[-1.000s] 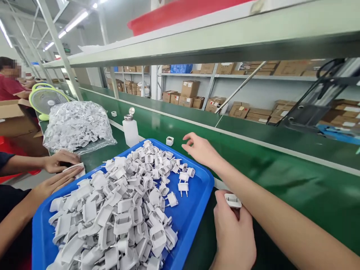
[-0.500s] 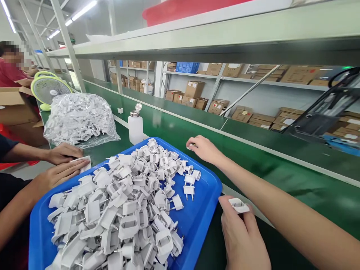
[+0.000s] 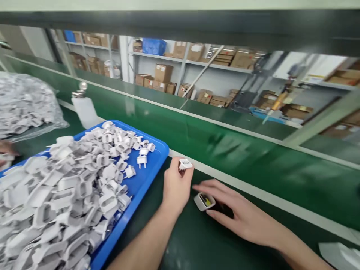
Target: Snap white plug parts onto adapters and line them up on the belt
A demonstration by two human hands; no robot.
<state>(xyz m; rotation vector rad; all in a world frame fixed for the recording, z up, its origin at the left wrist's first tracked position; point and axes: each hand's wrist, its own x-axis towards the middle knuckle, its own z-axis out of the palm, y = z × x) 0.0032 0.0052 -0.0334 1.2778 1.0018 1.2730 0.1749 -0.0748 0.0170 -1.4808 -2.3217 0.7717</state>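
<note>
Across the dark green tabletop (image 3: pixel 202 240), a blue tray (image 3: pixel 147 174) fills the near left, heaped with white plug shells (image 3: pixel 67 183), a few showing two pins. Just right of the tray, the left hand (image 3: pixel 176 183) is closed in a pinch around one white plug piece (image 3: pixel 185 164), its hollow end facing up. Beside it, the right hand (image 3: pixel 242 213) is partly open, thumb and fingers curved about a small white housing (image 3: pixel 199 202) with something yellow inside; whether they grip it, I cannot tell. Beyond the tray's left side, part of a co-worker's hand (image 3: pixel 6 148) shows, blurred. Farther back are a clear bag (image 3: pixel 25 101) of white pieces and a white bottle (image 3: pixel 86 112). Past the green belt (image 3: pixel 239 161), shelves (image 3: pixel 213 65) carry cardboard boxes (image 3: pixel 163 73).
</note>
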